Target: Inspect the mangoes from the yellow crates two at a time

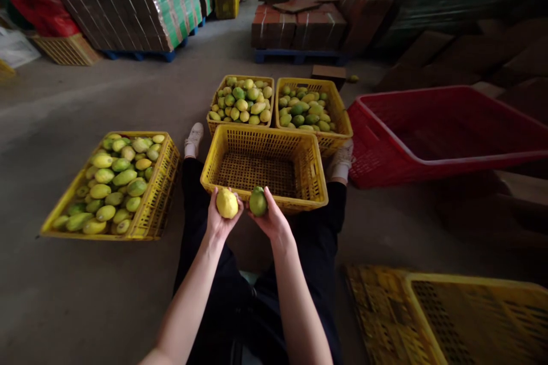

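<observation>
My left hand [219, 219] is closed around a yellow lemon [226, 203]. Beside it, my right hand [273, 219] holds a green lemon [257, 203], its top end pointing up. Both hands are side by side at the near rim of a yellow plastic crate [265, 132], which shows only its slatted floor and walls inside. Just beyond that crate stand two more yellow crates: the left one [210, 121] is heaped with yellow and green lemons [242, 105], and the right one [340, 117] contains mostly greenish lemons [306, 108].
To my left sits a yellow crate [156, 205] full of lemons. A large red basket [372, 154] is at the right, and a yellow crate [411, 302] lies near right. Wrapped stacks [158, 5] and cartons on a blue pallet [295, 57] stand farther back.
</observation>
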The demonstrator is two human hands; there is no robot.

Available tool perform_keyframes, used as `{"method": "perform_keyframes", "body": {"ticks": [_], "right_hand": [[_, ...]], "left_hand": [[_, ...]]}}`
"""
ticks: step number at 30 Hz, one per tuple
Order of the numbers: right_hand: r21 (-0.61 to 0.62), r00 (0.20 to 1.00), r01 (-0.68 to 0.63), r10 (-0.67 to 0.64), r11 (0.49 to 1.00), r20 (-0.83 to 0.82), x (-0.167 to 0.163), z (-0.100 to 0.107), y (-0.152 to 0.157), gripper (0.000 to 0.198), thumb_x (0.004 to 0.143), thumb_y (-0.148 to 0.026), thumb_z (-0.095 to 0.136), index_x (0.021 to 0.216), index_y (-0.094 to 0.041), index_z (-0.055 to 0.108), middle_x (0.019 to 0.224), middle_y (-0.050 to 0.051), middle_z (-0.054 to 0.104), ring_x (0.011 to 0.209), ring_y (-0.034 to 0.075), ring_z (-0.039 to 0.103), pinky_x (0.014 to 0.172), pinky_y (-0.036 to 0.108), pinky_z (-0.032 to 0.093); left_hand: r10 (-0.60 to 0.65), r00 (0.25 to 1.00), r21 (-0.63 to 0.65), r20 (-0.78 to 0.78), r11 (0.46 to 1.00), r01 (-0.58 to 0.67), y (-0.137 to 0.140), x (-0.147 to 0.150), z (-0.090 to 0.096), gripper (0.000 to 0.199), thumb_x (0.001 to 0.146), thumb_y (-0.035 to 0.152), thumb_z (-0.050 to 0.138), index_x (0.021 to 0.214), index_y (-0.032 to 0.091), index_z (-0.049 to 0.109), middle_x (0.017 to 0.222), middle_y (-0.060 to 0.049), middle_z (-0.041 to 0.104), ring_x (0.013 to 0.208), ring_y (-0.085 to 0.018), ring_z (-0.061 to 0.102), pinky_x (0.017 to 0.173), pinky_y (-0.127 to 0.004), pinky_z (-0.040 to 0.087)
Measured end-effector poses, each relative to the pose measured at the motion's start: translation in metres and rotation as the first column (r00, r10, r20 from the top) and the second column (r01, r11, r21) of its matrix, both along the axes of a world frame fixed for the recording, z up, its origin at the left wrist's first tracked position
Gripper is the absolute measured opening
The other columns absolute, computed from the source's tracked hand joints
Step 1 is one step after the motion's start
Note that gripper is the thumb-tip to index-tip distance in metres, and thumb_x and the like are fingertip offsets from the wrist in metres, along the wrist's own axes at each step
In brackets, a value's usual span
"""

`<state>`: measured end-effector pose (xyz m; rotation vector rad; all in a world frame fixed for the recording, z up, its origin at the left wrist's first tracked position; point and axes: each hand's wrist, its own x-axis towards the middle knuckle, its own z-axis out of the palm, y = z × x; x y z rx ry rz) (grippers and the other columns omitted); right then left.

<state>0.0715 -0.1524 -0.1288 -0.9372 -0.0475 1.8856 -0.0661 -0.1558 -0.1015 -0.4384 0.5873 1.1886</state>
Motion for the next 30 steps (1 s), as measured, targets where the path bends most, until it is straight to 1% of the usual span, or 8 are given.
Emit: {"method": "perform_keyframes", "body": {"ticks": [5, 9, 12, 16, 21, 24, 27, 30], "right_hand": [[0.088, 0.997, 0.072, -0.073, 0.994, 0.011, -0.002, -0.004, 0.000, 0.025, 0.071, -0.028, 0.081, 0.083, -0.021, 0.061, 0.072, -0.003, 0.068, 0.063, 0.010, 0.065, 0.054, 0.018, 0.052], [0.089, 0.987, 0.158, -0.159, 0.983, 0.006, -0.003, -0.005, -0.001, 0.030, 0.066, -0.020, 0.081, 0.085, -0.023, 0.059, 0.073, -0.006, 0.065, 0.065, 0.009, 0.064, 0.059, 0.019, 0.055], [0.135, 0.985, 0.163, -0.169, 0.977, 0.036, -0.001, -0.008, -0.002, 0.032, 0.063, -0.021, 0.081, 0.083, -0.024, 0.057, 0.071, -0.007, 0.063, 0.062, 0.010, 0.063, 0.054, 0.020, 0.053], [0.209, 0.981, 0.153, -0.174, 0.966, 0.083, 0.006, -0.008, -0.001, 0.032, 0.062, -0.023, 0.084, 0.086, -0.022, 0.062, 0.080, -0.001, 0.067, 0.068, 0.014, 0.065, 0.058, 0.025, 0.056], [0.318, 0.968, 0.136, -0.194, 0.938, 0.160, 0.016, -0.002, -0.002, 0.041, 0.053, -0.027, 0.091, 0.086, -0.021, 0.068, 0.086, 0.004, 0.071, 0.075, 0.020, 0.068, 0.063, 0.033, 0.058], [0.384, 0.953, 0.135, -0.226, 0.914, 0.202, 0.018, 0.003, -0.005, 0.047, 0.052, -0.023, 0.091, 0.095, -0.023, 0.069, 0.095, 0.002, 0.072, 0.084, 0.019, 0.068, 0.073, 0.031, 0.057], [0.454, 0.952, 0.095, -0.214, 0.886, 0.218, 0.017, 0.007, -0.007, 0.050, 0.052, -0.016, 0.089, 0.097, -0.024, 0.068, 0.102, 0.001, 0.070, 0.089, 0.017, 0.067, 0.081, 0.029, 0.055], [0.511, 0.944, 0.020, -0.185, 0.860, 0.275, 0.015, 0.010, -0.009, 0.048, 0.054, -0.012, 0.087, 0.095, -0.025, 0.067, 0.101, 0.000, 0.067, 0.088, 0.016, 0.065, 0.078, 0.026, 0.053]], "left_hand": [[-0.014, 0.999, -0.090, -0.031, 0.996, 0.012, 0.004, -0.001, -0.002, 0.034, 0.102, 0.026, 0.036, 0.087, 0.013, 0.063, 0.075, -0.003, 0.070, 0.071, -0.013, 0.069, 0.068, -0.027, 0.058], [-0.024, 0.997, -0.049, -0.071, 0.999, 0.021, 0.003, 0.001, -0.010, 0.025, 0.099, 0.031, 0.046, 0.091, 0.014, 0.063, 0.080, -0.004, 0.071, 0.075, -0.016, 0.070, 0.068, -0.030, 0.059], [0.007, 0.995, -0.049, -0.101, 0.999, -0.012, 0.002, 0.002, -0.014, 0.020, 0.095, 0.031, 0.054, 0.088, 0.014, 0.062, 0.077, -0.003, 0.070, 0.070, -0.014, 0.068, 0.067, -0.029, 0.059], [-0.015, 0.999, -0.064, -0.045, 0.998, 0.012, 0.004, 0.000, -0.015, 0.028, 0.097, 0.039, 0.050, 0.087, 0.015, 0.062, 0.075, -0.004, 0.069, 0.067, -0.015, 0.069, 0.062, -0.028, 0.059], [0.014, 0.993, -0.153, -0.116, 0.988, -0.032, 0.007, -0.003, -0.020, 0.016, 0.093, 0.019, 0.047, 0.091, 0.016, 0.063, 0.073, -0.001, 0.069, 0.066, -0.014, 0.070, 0.061, -0.027, 0.059], [0.022, 0.988, -0.175, -0.152, 0.983, -0.049, 0.007, -0.004, -0.021, 0.013, 0.088, 0.018, 0.050, 0.085, 0.016, 0.062, 0.068, 0.000, 0.068, 0.061, -0.013, 0.067, 0.060, -0.026, 0.057], [-0.065, 0.971, -0.118, -0.230, 0.992, 0.039, 0.006, -0.003, -0.017, 0.015, 0.087, 0.022, 0.053, 0.078, 0.015, 0.063, 0.064, -0.001, 0.066, 0.057, -0.012, 0.065, 0.056, -0.024, 0.054], [-0.087, 0.880, 0.014, -0.468, 0.994, 0.106, 0.005, 0.002, -0.010, 0.022, 0.085, 0.026, 0.057, 0.067, 0.015, 0.063, 0.059, 0.000, 0.064, 0.052, -0.012, 0.061, 0.052, -0.022, 0.049]]}}
